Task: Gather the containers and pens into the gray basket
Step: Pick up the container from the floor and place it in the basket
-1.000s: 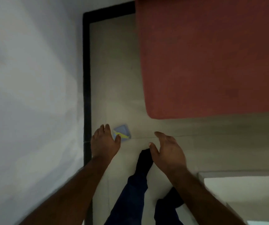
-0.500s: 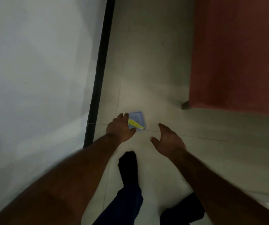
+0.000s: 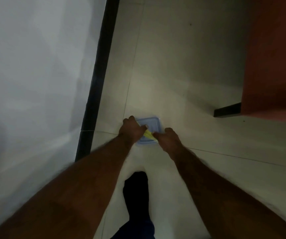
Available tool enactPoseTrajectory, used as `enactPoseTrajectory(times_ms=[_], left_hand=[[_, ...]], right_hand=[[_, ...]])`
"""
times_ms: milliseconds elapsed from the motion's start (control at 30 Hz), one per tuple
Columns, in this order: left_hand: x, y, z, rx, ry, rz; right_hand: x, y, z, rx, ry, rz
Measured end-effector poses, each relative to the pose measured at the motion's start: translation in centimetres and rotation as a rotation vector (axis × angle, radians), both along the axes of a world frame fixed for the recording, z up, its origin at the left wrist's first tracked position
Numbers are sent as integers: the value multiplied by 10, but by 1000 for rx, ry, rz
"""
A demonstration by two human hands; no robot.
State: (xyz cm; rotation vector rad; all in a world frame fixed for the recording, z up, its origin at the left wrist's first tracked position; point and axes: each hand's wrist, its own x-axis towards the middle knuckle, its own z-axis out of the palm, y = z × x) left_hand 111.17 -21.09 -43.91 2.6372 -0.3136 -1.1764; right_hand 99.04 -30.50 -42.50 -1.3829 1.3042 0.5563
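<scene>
Pale tiled floor point(image 3: 182, 75), white wall point(image 3: 35, 75) with black skirting point(image 3: 97, 78) at left, red-brown furniture point(image 3: 275, 57) at right. Blue square container point(image 3: 151, 124) flat on floor near skirting, yellow item point(image 3: 148, 134) on its lid; type not discernible. Left hand point(image 3: 132, 130) curled over container's left edge. Right hand point(image 3: 169, 139) curled at right edge, fingers closed, touching. Dark-socked foot point(image 3: 136, 188) below.
</scene>
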Motion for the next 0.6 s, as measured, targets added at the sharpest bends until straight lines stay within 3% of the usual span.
enactPoseTrajectory(times_ms=[133,300,433,600], left_hand=[[-3,-9,-1,19,72,91],[0,-11,37,-53,117,200],[4,-19,112,-169,115,291],[12,-43,224,-255,-54,301]], right_hand=[[0,-1,-5,45,-6,-39],[-10,-3,34,-20,-43,-121],[-2,-12,100,-84,-92,-109],[12,-38,213,-140,-172,-75]])
